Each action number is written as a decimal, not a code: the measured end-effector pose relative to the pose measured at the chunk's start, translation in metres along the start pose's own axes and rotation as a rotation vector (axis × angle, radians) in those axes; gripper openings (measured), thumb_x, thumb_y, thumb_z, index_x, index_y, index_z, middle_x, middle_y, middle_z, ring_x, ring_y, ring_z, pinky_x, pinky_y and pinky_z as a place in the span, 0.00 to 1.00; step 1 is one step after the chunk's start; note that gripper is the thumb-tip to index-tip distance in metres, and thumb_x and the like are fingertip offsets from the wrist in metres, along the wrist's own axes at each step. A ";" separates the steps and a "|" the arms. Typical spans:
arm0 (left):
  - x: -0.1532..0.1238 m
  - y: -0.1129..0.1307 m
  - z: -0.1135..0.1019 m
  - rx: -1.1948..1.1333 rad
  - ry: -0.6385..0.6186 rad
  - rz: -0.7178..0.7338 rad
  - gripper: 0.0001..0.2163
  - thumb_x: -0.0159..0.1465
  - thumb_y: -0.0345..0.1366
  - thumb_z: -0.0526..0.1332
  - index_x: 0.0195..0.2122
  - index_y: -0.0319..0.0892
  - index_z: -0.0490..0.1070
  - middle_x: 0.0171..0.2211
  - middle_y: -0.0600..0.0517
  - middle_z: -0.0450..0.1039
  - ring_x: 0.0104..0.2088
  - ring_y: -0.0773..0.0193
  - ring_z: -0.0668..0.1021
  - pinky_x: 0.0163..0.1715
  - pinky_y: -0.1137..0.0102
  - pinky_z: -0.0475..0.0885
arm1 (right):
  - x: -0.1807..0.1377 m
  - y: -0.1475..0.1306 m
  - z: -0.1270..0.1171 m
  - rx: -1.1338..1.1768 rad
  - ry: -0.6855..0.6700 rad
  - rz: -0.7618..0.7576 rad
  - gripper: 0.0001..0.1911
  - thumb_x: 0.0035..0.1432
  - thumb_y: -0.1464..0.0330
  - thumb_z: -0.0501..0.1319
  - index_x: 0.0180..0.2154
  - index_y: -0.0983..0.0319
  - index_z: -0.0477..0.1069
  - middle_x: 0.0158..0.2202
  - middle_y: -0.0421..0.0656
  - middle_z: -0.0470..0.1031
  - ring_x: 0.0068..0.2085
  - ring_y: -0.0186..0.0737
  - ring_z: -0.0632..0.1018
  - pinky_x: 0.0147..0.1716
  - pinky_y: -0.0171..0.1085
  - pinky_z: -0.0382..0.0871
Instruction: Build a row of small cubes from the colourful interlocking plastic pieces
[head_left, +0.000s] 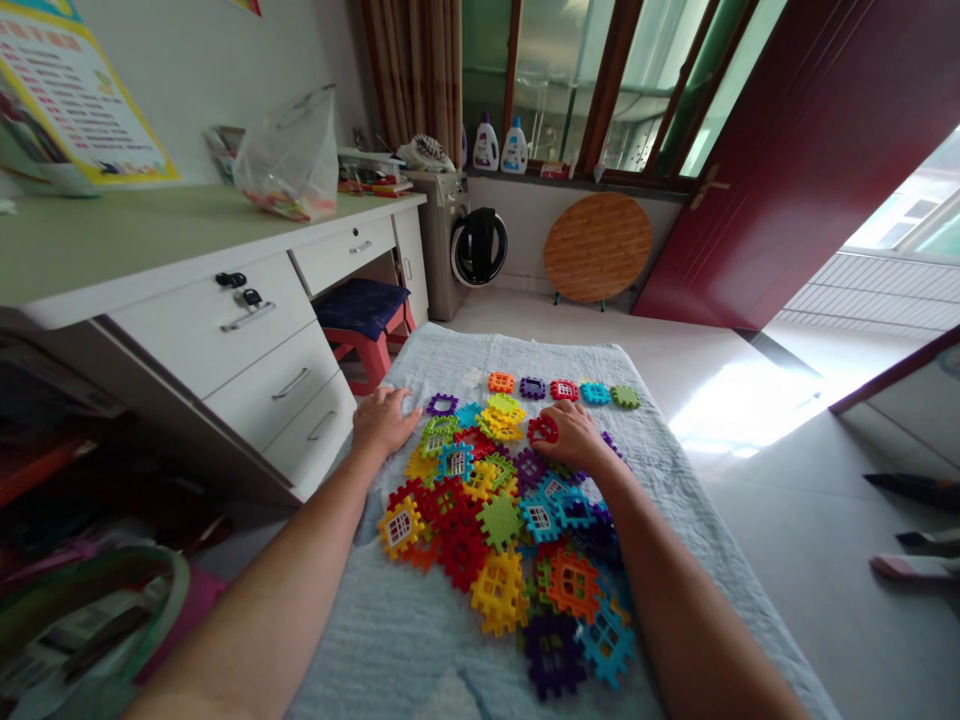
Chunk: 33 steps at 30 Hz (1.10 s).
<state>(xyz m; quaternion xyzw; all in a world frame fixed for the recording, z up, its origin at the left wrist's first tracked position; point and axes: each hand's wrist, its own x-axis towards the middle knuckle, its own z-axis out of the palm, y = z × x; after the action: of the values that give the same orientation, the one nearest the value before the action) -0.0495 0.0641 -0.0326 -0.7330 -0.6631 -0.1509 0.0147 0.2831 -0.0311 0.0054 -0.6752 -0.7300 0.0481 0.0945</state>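
Observation:
My left hand [385,422] lies on the cloth at the left edge of the heap, fingers spread and nothing in them. On the far side of the heap, my right hand [574,436] has its thumb and fingers around a red interlocking building block [543,430]. A loose heap of such plastic blocks fills the middle, among them a green block [500,521], a yellow block [498,592] and a dark purple block [553,655]. Behind my right hand runs a row of separate blocks: orange [501,382], purple [532,387], red [564,389], blue [595,393] and green [625,397].
A pale blue cloth [390,640] covers the table. To the left stands a white desk [217,320] with drawers, a plastic bag [292,160] on top and a stool [364,310] beneath. A washing machine [442,240] and a round wooden board [598,247] are farther back.

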 end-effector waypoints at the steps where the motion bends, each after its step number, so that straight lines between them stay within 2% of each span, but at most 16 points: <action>1: 0.000 -0.001 0.001 0.001 0.004 0.001 0.24 0.62 0.50 0.55 0.55 0.46 0.68 0.56 0.43 0.65 0.54 0.49 0.70 0.54 0.57 0.66 | 0.000 -0.001 0.000 0.001 -0.009 -0.013 0.22 0.49 0.56 0.65 0.45 0.59 0.72 0.47 0.48 0.69 0.48 0.50 0.69 0.44 0.41 0.60; 6: 0.001 -0.003 0.004 0.009 0.027 0.028 0.23 0.61 0.50 0.56 0.55 0.45 0.69 0.54 0.43 0.67 0.54 0.50 0.70 0.55 0.59 0.65 | 0.001 -0.002 -0.001 0.014 0.036 -0.007 0.20 0.51 0.57 0.64 0.44 0.60 0.73 0.45 0.49 0.71 0.47 0.49 0.70 0.46 0.42 0.61; 10: 0.000 -0.002 0.005 0.002 0.053 0.040 0.23 0.62 0.48 0.56 0.54 0.43 0.69 0.53 0.41 0.67 0.55 0.51 0.70 0.56 0.60 0.64 | 0.001 0.003 -0.005 0.013 0.108 0.086 0.26 0.52 0.53 0.61 0.49 0.62 0.70 0.46 0.50 0.71 0.47 0.49 0.71 0.46 0.41 0.61; 12: 0.000 -0.001 0.005 -0.003 0.054 0.050 0.22 0.62 0.47 0.56 0.55 0.43 0.69 0.53 0.41 0.66 0.55 0.51 0.70 0.56 0.61 0.64 | 0.000 0.004 -0.006 -0.009 0.070 0.119 0.26 0.53 0.53 0.61 0.49 0.61 0.70 0.46 0.50 0.71 0.47 0.49 0.71 0.44 0.41 0.62; 16: -0.001 -0.001 0.005 -0.010 0.047 0.073 0.23 0.62 0.47 0.56 0.55 0.42 0.68 0.53 0.41 0.67 0.54 0.52 0.72 0.55 0.62 0.65 | 0.000 0.003 -0.004 -0.059 -0.024 0.136 0.21 0.52 0.53 0.61 0.42 0.60 0.73 0.42 0.49 0.71 0.45 0.48 0.72 0.41 0.40 0.62; 21: 0.000 -0.001 0.004 -0.014 0.041 0.065 0.23 0.62 0.47 0.56 0.55 0.41 0.68 0.54 0.41 0.66 0.54 0.51 0.72 0.56 0.62 0.65 | 0.001 0.003 -0.004 -0.052 0.023 0.151 0.21 0.52 0.54 0.60 0.42 0.61 0.72 0.44 0.50 0.71 0.45 0.48 0.72 0.40 0.39 0.62; 33: -0.001 0.003 0.001 -0.010 0.033 0.098 0.22 0.63 0.44 0.54 0.55 0.40 0.68 0.57 0.40 0.66 0.56 0.50 0.69 0.58 0.59 0.62 | 0.003 0.003 -0.002 -0.100 0.010 0.168 0.20 0.51 0.52 0.61 0.37 0.62 0.72 0.40 0.50 0.73 0.40 0.46 0.74 0.37 0.39 0.63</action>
<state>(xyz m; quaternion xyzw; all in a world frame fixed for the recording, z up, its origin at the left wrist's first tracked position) -0.0463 0.0628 -0.0331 -0.7622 -0.6251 -0.1656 0.0293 0.2859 -0.0282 0.0067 -0.7382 -0.6717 0.0162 0.0601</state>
